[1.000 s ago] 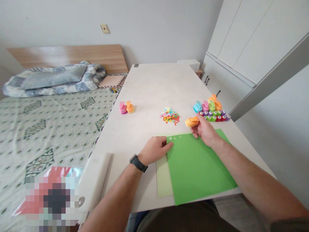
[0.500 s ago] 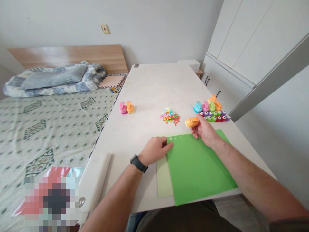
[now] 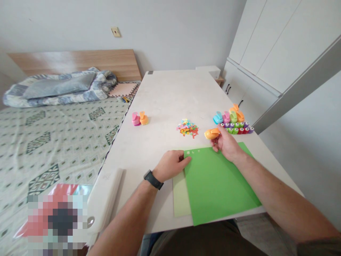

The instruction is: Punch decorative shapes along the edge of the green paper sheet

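An orange craft punch [image 3: 212, 133] is gripped between the thumb and fingers of my right hand [image 3: 226, 144], held just past the far edge of a green paper sheet [image 3: 222, 188]. My left hand [image 3: 173, 163] pinches that sheet at its far left corner, thumb on top. Small cut-out shapes show as pale holes along the sheet's far edge, near my left thumb. Beneath it, a pale yellow-green sheet [image 3: 181, 199] sticks out on the left. A heap of colourful paper cut-outs [image 3: 188, 128] lies beyond the sheets, left of the punch.
Several larger punches [image 3: 229, 116] and rows of small punches [image 3: 241, 131] stand at the right table edge. A pink punch [image 3: 136, 119] and another orange punch [image 3: 144, 118] stand at the left. A long white device [image 3: 105, 201] lies at front left, beside the bed [image 3: 61, 142].
Almost nothing differs. Both hands keep their hold on the paper and the punch, and the view has shifted very slightly.
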A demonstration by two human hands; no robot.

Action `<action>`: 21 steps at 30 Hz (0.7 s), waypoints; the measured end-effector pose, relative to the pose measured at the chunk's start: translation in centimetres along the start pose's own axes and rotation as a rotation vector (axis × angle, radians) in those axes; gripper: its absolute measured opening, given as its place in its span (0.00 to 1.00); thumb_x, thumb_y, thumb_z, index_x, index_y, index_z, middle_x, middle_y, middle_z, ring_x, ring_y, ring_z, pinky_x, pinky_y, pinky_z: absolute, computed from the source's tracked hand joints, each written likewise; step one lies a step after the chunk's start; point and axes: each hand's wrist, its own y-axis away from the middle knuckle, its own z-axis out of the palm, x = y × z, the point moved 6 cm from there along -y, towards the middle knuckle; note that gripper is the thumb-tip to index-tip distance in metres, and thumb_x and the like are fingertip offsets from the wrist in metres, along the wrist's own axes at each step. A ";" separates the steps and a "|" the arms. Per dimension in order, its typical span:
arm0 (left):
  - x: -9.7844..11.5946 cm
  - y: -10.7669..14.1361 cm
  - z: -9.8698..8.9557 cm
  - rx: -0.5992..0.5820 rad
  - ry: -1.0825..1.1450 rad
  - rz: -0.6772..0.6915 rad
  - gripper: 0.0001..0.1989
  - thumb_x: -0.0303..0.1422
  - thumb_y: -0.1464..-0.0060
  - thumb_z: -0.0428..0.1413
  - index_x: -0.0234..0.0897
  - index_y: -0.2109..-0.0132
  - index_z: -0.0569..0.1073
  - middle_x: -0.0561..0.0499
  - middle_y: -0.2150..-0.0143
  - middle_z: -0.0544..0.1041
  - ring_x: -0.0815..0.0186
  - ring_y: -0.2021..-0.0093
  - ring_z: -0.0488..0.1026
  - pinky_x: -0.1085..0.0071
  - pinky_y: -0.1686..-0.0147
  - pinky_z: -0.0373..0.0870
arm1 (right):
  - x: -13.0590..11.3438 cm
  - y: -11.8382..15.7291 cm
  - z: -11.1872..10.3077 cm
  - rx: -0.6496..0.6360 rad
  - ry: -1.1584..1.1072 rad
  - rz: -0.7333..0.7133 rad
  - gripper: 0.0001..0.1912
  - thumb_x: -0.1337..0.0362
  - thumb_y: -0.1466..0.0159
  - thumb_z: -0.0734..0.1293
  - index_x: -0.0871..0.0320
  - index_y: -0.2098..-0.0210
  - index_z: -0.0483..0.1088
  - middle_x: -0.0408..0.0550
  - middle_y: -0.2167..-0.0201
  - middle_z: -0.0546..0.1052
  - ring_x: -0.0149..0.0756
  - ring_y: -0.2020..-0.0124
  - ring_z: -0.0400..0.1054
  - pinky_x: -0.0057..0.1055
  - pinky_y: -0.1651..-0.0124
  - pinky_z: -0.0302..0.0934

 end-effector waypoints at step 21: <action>0.0 0.0 0.0 0.004 0.001 0.004 0.22 0.47 0.38 0.51 0.37 0.75 0.64 0.55 0.78 0.63 0.71 0.77 0.57 0.70 0.75 0.46 | -0.3 0.3 0.3 -0.040 -0.109 0.065 0.23 0.42 0.32 0.62 0.57 0.64 0.70 0.43 0.79 0.70 0.30 0.82 0.62 0.25 0.86 0.54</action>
